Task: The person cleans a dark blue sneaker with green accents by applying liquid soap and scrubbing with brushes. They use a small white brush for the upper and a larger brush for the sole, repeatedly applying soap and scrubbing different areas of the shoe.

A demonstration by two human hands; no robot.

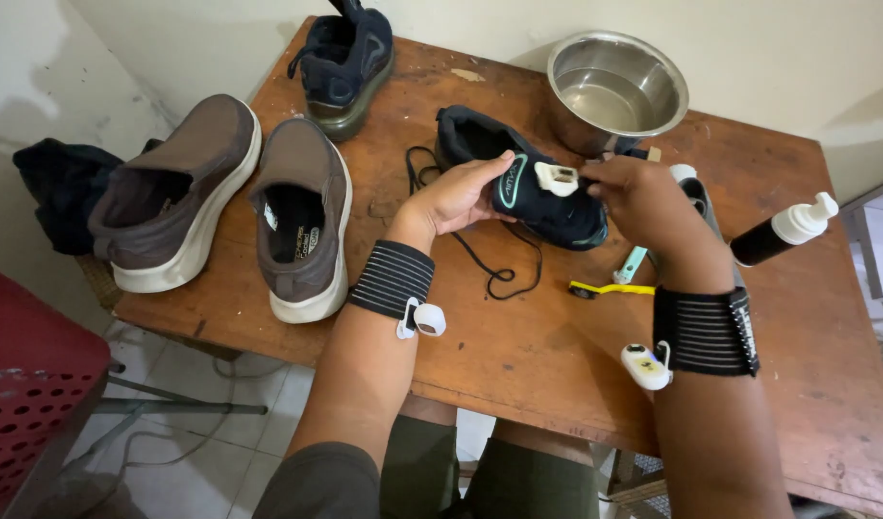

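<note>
A dark navy sneaker (547,207) with teal trim lies on the wooden table (557,356). My left hand (456,197) grips its side near the opening. My right hand (634,197) presses a small white brush (557,178) against the sneaker's upper. A black lace (490,264) trails loose from the sneaker toward the table's front. Both wrists wear black striped bands with small white devices.
A pair of brown slip-on shoes (230,202) sits at the left, a second navy sneaker (345,58) at the back. A steel bowl (614,91) stands behind the hands. A yellow toothbrush (610,288), a teal brush handle (631,264) and a black bottle with white pump (783,231) lie to the right. A red crate (28,394) is on the floor at the left.
</note>
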